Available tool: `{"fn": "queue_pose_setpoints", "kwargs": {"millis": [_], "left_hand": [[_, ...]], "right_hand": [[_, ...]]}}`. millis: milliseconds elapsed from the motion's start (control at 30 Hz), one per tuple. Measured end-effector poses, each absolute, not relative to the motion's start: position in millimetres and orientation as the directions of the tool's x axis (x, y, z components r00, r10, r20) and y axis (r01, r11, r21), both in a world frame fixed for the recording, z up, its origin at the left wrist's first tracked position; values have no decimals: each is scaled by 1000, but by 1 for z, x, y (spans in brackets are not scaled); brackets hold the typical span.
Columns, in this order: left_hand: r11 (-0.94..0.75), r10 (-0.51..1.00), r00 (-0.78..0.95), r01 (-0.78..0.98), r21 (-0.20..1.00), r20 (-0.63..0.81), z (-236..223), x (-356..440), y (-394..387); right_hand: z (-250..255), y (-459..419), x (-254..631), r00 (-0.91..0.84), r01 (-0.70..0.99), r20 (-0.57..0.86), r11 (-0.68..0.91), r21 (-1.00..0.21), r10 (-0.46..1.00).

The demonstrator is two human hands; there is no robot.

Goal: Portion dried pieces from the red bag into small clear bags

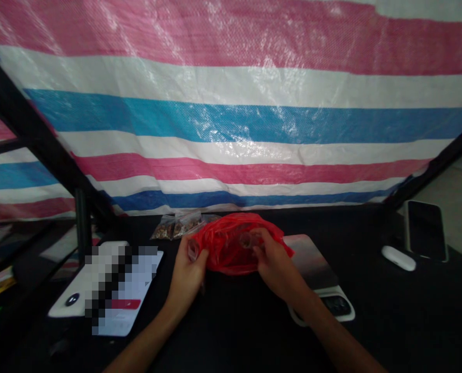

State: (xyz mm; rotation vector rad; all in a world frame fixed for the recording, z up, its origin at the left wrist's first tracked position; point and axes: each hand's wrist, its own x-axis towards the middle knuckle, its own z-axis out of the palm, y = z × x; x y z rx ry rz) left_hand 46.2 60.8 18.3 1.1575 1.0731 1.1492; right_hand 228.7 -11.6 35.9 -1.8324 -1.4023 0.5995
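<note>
A crumpled, translucent red plastic bag [231, 247] lies bunched between my two hands on a black table top [231, 331]. My left hand [186, 272] grips the bag's left side, where a small clear plastic tube-like piece [193, 249] shows at my fingers. My right hand [277, 261] holds the bag's right side, with a similar clear piece [249, 240] seen through the red film near my fingertips. Just behind the bag lie small clear packets of brown granular stuff [174, 226], partly hidden by it.
A white-cased phone [334, 305] lies under a grey-pink flat pad [308, 261] at right. Further right are a black phone [425, 230] and a white earbud case [398, 258]. A partly blurred paper [132, 290] and white device [73, 300] lie left. A striped tarpaulin [231, 124] hangs behind.
</note>
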Motion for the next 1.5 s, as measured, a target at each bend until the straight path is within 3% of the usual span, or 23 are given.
{"fn": "queue_pose_setpoints", "kwargs": {"millis": [100, 200, 300, 400, 533, 700, 833, 967, 1133, 1233, 1300, 1400, 1500], "left_hand": [[-190, 981, 32, 32, 981, 189, 12, 45, 61], [-287, 957, -4, 133, 949, 290, 11, 45, 58], [-281, 960, 67, 163, 946, 274, 14, 44, 53], [-226, 949, 259, 172, 959, 177, 14, 43, 47], [-243, 868, 476, 158, 957, 142, 6, 42, 43], [-297, 816, 547, 122, 947, 185, 3, 42, 43], [-403, 795, 552, 174, 898, 250, 3, 44, 42], [-535, 791, 512, 317, 783, 333, 8, 43, 40], [-728, 682, 452, 339, 596, 575, 20, 40, 19], [-839, 534, 485, 204, 504, 693, 24, 41, -1], [-838, 521, 505, 153, 523, 688, 23, 43, -12], [-774, 583, 547, 150, 615, 601, 20, 46, -15], [-714, 617, 670, 258, 650, 412, 18, 49, -8]], "right_hand": [[37, -12, 227, 316, 596, 78, -134, -792, 945], [39, -14, 225, 302, 610, 149, -71, -790, 941], [42, -19, 222, 217, 624, 257, 69, -779, 942], [44, -25, 217, 47, 644, 348, 237, -727, 936], [44, -29, 211, -161, 698, 368, 369, -614, 916], [42, -27, 210, -305, 738, 381, 469, -485, 873], [40, -24, 215, -311, 733, 525, 551, -398, 792], [45, -23, 232, -134, 834, 625, 428, -348, 769], [55, -21, 255, 10, 951, 504, 147, -271, 863], [52, -19, 253, 52, 933, 403, 99, -345, 914], [47, -17, 247, 57, 883, 370, 127, -452, 927], [40, -14, 238, 28, 771, 389, 227, -594, 921], [38, -14, 234, 17, 687, 441, 310, -657, 897]]}}
